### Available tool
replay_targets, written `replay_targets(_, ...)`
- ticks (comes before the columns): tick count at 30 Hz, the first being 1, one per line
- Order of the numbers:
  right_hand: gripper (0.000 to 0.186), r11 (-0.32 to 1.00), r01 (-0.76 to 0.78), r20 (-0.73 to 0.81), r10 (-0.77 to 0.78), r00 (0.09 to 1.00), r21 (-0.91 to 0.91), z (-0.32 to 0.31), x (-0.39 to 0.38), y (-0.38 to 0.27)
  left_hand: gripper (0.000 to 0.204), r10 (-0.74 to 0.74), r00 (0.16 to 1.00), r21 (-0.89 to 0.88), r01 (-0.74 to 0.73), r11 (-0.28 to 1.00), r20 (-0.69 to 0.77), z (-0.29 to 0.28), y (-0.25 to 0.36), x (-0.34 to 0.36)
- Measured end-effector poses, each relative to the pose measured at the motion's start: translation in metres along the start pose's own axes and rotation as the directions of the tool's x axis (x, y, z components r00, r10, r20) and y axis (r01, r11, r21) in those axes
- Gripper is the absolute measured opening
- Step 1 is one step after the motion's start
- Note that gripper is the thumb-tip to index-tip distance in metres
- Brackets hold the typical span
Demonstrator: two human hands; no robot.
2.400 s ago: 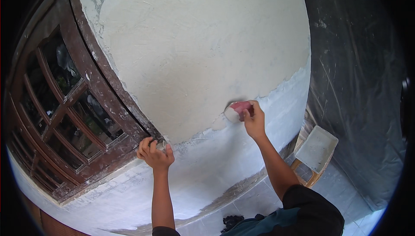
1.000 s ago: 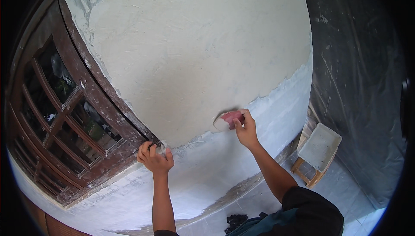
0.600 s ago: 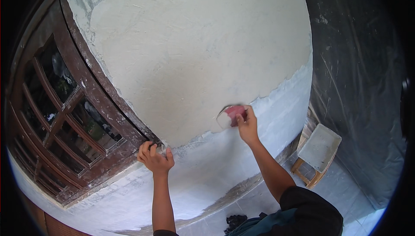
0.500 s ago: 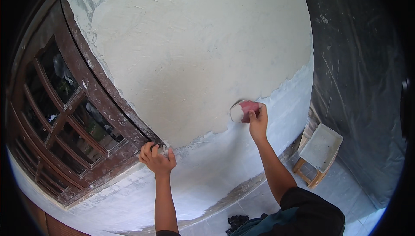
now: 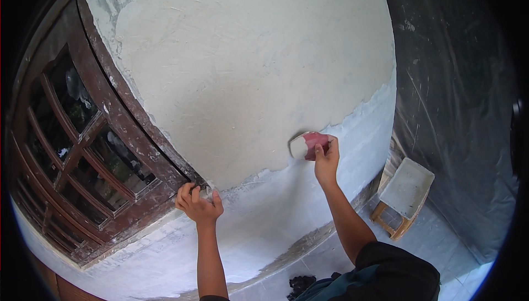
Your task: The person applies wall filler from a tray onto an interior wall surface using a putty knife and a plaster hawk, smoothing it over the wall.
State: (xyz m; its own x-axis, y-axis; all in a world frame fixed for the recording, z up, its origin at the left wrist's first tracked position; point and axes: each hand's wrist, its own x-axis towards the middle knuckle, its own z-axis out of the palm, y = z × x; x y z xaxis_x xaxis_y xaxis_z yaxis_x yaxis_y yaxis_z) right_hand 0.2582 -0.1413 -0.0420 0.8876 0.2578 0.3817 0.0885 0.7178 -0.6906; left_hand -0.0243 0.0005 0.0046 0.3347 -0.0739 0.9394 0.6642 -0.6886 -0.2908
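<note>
My right hand [image 5: 327,158] pinches a red putty spreader [image 5: 317,140], its left part coated with pale putty. The spreader is at the wall [image 5: 237,80], close to the lower border of the beige putty layer, above the bluish-white strip [image 5: 264,202]. At the lower corner of the brown wooden window frame [image 5: 165,160], my left hand [image 5: 199,204] has its fingers curled. Something small and greyish [image 5: 206,192] shows between its thumb and fingers, too hidden to name.
A pale rectangular tray [image 5: 408,188] sits on a wooden stool [image 5: 402,226] at the right. Dark plastic sheeting [image 5: 457,108] hangs along the right side. The glazed window [image 5: 82,147] fills the left, and a black crumpled thing [image 5: 300,284] lies on the floor.
My right hand and the spreader have shifted slightly left and down. My left hand stays at the frame corner. The whole view has moved slightly.
</note>
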Motion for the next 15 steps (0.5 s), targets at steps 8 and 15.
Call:
replay_targets(8,0.020,0.990,0.080,0.005,-0.080,0.997,-0.118,-0.001,0.012,0.031,0.040,0.015,0.999,0.013,-0.014,1.000,-0.032,0.000,0.000,0.003)
replay_targets(15,0.023,0.976,0.138,0.160,-0.111,0.981,-0.168,0.005,0.002,0.021,0.043,-0.007,1.000,-0.014,0.008,1.000,0.018,0.000,0.000,0.000)
